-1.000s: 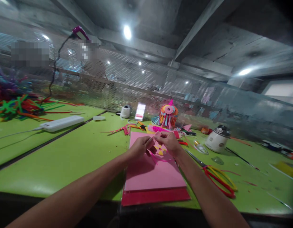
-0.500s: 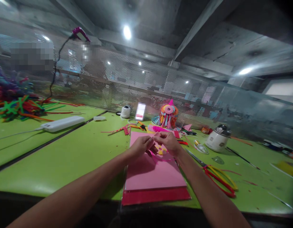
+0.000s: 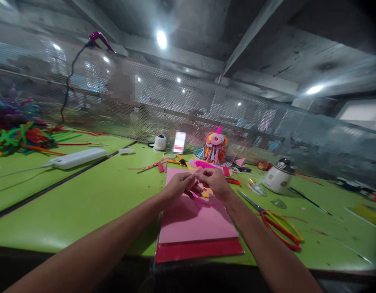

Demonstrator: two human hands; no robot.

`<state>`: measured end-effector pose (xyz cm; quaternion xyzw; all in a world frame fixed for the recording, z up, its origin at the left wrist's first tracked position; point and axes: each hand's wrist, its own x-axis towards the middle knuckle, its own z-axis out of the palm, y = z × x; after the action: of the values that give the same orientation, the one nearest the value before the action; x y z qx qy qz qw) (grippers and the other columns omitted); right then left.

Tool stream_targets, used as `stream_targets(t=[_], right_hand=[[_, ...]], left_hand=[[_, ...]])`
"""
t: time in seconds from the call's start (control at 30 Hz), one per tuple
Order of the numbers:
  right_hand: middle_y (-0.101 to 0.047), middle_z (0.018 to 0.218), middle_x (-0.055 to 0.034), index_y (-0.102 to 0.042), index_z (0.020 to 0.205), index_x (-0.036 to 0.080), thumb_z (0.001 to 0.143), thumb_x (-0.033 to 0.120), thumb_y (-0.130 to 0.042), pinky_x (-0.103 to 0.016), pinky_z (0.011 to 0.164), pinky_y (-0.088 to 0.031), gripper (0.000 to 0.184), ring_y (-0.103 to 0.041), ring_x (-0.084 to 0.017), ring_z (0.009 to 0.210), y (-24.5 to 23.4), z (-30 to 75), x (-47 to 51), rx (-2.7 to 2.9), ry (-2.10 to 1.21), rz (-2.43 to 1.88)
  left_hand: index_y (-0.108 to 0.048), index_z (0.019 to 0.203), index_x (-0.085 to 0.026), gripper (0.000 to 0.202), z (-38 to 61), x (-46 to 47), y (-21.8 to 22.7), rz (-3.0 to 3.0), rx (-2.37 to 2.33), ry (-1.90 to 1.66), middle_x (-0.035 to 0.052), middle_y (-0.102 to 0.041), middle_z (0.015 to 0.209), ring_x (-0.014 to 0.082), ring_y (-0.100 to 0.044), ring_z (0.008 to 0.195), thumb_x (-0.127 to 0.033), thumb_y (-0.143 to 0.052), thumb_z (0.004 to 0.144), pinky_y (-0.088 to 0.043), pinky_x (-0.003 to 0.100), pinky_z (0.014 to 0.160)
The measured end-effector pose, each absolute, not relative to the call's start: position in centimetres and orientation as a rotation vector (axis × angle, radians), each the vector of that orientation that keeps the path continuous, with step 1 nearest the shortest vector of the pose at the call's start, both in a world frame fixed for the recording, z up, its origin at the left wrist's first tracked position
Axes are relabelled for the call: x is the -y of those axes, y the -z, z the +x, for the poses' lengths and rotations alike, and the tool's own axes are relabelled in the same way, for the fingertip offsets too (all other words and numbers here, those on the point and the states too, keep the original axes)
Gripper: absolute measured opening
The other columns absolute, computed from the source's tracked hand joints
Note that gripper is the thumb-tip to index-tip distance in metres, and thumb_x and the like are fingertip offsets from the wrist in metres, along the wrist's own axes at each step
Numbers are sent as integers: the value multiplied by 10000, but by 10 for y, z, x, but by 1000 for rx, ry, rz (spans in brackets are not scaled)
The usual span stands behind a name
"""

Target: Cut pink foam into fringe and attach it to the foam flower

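Head view: I see my left hand (image 3: pixel 178 186) and right hand (image 3: pixel 217 183) both pinching a pink strip (image 3: pixel 196 198) over the pink sheet (image 3: pixel 196 224); scissors (image 3: pixel 281 228) lie at three o'clock.

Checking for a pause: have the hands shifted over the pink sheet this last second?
No. Left hand and right hand stay together, pinching a pink strip, over the far end of the pink sheet; only the camera drifted.
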<state>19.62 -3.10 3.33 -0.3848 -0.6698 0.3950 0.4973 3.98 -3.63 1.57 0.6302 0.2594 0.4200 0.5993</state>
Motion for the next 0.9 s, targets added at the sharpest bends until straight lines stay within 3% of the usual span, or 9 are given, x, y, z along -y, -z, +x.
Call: stream_targets(t=[0.3, 0.5, 0.67, 0.9], right_hand=[[-498, 463, 29, -613, 538, 141, 624, 380, -718, -225, 387, -219, 274, -332, -56, 398, -36, 200, 31, 1600, -1025, -938], [-524, 494, 19, -634, 593, 127, 639, 364, -717, -213, 402, -255, 255, -380, -55, 410, -35, 202, 28, 1570, -1119, -929], [-565, 516, -11, -618, 577, 124, 672, 418, -676, -217, 424, -311, 314, -437, -68, 429, -34, 202, 25, 1489, -1078, -947], [-516, 466, 21, -590, 532, 128, 671, 400, -667, -210, 407, -274, 316, -390, -55, 405, -37, 203, 27, 1529, -1029, -946]], left_hand=[[-595, 990, -74, 383, 32, 34, -16, 1272, -417, -779, 203, -668, 926, 226, -666, 777, -407, -470, 850, -505, 321, 662], [-570, 821, -77, 399, 39, 31, -11, 1387, -612, -891, 170, -683, 747, 220, -667, 642, -469, -495, 816, -509, 321, 565], [-548, 744, -89, 409, 41, 28, -7, 1451, -657, -939, 163, -687, 719, 232, -667, 625, -492, -504, 799, -508, 324, 527], [-575, 843, -71, 376, 37, 34, -15, 1366, -572, -888, 195, -690, 818, 242, -673, 690, -441, -518, 808, -519, 367, 621]])
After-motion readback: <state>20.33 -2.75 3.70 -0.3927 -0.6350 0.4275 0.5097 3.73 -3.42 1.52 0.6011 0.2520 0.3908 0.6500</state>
